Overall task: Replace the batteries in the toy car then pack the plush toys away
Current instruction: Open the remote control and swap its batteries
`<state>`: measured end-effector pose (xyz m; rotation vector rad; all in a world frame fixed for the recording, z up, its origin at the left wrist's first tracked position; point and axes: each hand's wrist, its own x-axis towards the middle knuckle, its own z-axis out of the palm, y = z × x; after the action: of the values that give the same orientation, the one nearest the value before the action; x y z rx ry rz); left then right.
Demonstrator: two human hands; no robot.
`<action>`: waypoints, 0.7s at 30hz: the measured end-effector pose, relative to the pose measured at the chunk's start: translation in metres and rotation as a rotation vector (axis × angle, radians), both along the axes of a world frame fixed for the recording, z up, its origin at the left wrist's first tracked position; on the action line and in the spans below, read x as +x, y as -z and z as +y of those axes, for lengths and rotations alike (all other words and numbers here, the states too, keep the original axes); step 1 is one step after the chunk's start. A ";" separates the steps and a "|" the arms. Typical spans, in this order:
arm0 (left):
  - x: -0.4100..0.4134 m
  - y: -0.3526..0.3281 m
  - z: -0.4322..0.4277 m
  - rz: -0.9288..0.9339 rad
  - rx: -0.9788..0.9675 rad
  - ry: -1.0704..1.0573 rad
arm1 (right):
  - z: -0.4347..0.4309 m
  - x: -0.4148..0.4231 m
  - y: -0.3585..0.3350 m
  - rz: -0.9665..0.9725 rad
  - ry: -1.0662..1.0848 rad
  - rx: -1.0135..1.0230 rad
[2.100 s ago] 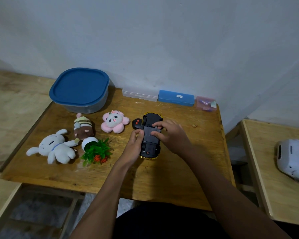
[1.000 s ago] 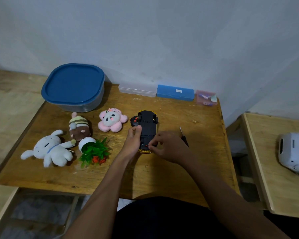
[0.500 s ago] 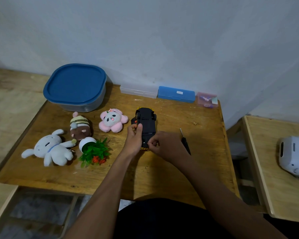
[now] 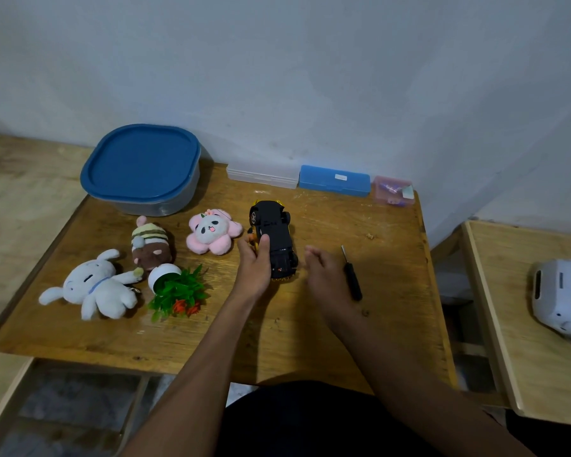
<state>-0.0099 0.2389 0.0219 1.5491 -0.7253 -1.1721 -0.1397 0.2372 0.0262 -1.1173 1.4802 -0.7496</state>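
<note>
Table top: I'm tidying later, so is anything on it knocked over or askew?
Yes: the small potted plant lies tipped on its side beside the white bunny plush, leaves spread on the table.

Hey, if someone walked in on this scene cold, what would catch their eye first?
The black car in the middle of the table, gripped by the left hand, while the right hand hovers open between it and a screwdriver. Then the big blue-lidded tub at the back left, with a white rabbit, a striped plush and a pink panda plush lying in front of it.
</note>
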 end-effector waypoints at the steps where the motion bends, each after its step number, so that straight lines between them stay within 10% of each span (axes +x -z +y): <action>1: -0.001 0.000 -0.001 -0.004 -0.016 -0.004 | 0.000 0.004 0.001 -0.129 0.024 0.123; 5: -0.004 0.000 -0.002 -0.026 -0.057 -0.007 | -0.003 0.017 0.006 -0.297 0.008 0.207; 21: 0.005 0.006 0.001 0.021 0.034 0.134 | -0.023 0.000 0.006 0.124 -0.025 -0.187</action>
<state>-0.0052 0.2398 0.0162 1.5327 -0.8089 -1.3035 -0.1392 0.2140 0.0203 -1.3424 1.5198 -0.8262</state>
